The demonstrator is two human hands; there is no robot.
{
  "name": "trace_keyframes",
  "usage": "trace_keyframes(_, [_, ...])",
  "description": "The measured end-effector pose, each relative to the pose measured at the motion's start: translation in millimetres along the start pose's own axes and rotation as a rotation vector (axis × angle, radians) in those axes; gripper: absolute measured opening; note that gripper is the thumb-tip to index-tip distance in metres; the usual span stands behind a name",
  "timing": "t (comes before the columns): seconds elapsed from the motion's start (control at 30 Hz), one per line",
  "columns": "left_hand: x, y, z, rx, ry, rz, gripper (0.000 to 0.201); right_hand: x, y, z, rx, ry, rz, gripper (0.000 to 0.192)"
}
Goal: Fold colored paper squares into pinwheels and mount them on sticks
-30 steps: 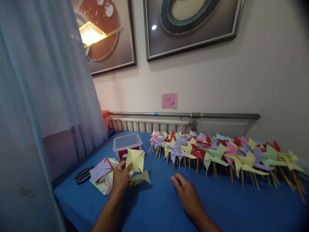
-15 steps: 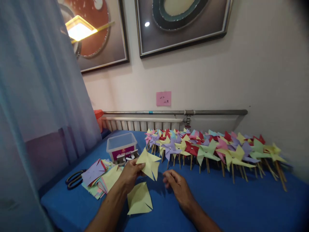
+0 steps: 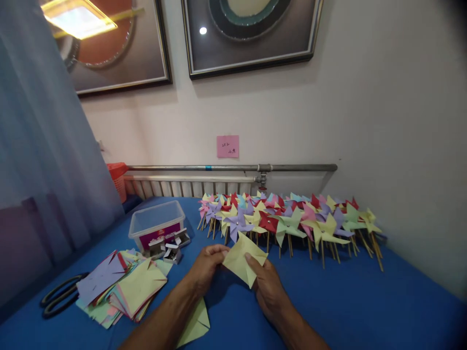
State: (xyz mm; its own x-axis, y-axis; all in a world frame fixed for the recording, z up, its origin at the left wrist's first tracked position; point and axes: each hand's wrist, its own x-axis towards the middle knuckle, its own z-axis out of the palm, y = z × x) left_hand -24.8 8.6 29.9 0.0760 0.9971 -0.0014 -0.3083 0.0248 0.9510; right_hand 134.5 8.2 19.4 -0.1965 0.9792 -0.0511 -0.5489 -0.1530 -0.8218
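A pale yellow paper square (image 3: 242,260) is pinched between my two hands above the blue-covered table. My left hand (image 3: 209,265) grips its left corner, fingers closed. My right hand (image 3: 266,282) holds the right side, thumb pressed on top. Beneath my left forearm lies another yellow paper square (image 3: 197,324), partly hidden, with slits cut in from its corners. To the left sits a pile of coloured cut paper squares (image 3: 140,287), a purple one (image 3: 104,277) among the uppermost.
Finished paper pinwheels (image 3: 288,223) on sticks crowd the back right. At the left are black-handled scissors (image 3: 60,294), a clear plastic box (image 3: 156,221) and small open boxes (image 3: 172,253). A red basket (image 3: 118,180) stands behind, a curtain (image 3: 44,146) hangs left, and a pipe (image 3: 182,168) runs along the wall.
My right hand has closed on the paper, which my left hand alone held before. The sheet now lies flatter, its slits less spread. The view has swung to the right.
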Motion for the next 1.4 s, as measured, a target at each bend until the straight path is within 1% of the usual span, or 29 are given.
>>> trace_keyframes(0.1, [-1,5,-11.3,-0.018,0.041,0.031,0.037,2,7,-4,-0.051,0.01,0.017,0.05])
trace_keyframes(0.17, [-2,10,-13.9,0.004,0.056,0.055,0.039,4,13,-6,-0.105,0.022,0.013,0.049])
trace_keyframes(0.27, [-2,13,-10.7,0.097,0.109,0.081,0.038,5,17,-8,-0.145,0.03,0.019,0.049])
trace_keyframes(0.37, [-2,8,-4.8,0.202,0.174,0.09,0.036,4,16,-6,-0.14,0.014,0.035,0.05])
trace_keyframes(0.5, [-3,0,-0.4,0.228,0.226,0.113,0.035,-2,11,0,-0.107,-0.031,0.047,0.047])
trace_keyframes(0.6, [-4,-1,0.0,0.233,0.25,0.124,0.036,-4,10,2,-0.073,-0.055,0.049,0.046])
trace_keyframes(0.7, [-5,-1,-0.2,0.233,0.241,0.15,0.034,-4,12,0,-0.064,-0.047,0.038,0.045])
trace_keyframes(0.8, [-5,-2,-0.1,0.263,0.227,0.197,0.026,-3,12,-1,-0.08,-0.052,0.042,0.044])
trace_keyframes(0.9, [-9,-1,0.2,0.401,0.246,0.274,0.015,-3,11,0,-0.097,-0.038,0.053,0.041])
trace_keyframes(0.97, [-12,2,0.7,0.532,0.245,0.372,0.005,-3,10,1,-0.096,-0.03,0.058,0.04])
trace_keyframes(1.0, [-14,4,1.0,0.592,0.225,0.427,0.003,-3,10,1,-0.093,-0.029,0.059,0.039])
trace_keyframes(1.03, [-16,5,1.2,0.643,0.192,0.476,0.006,-3,11,1,-0.091,-0.027,0.06,0.039])
trace_keyframes(1.1, [-19,9,1.2,0.713,0.106,0.541,0.01,-2,12,0,-0.089,-0.016,0.055,0.04])
trace_keyframes(1.17, [-20,11,0.6,0.744,0.04,0.556,0.012,-2,12,-1,-0.098,0.0,0.052,0.041])
trace_keyframes(1.23, [-19,10,-0.5,0.745,0.002,0.545,0.013,-2,13,-1,-0.114,0.022,0.049,0.041])
trace_keyframes(1.4, [-15,5,-1.6,0.72,0.005,0.5,0.012,-4,11,1,-0.134,0.007,0.043,0.043])
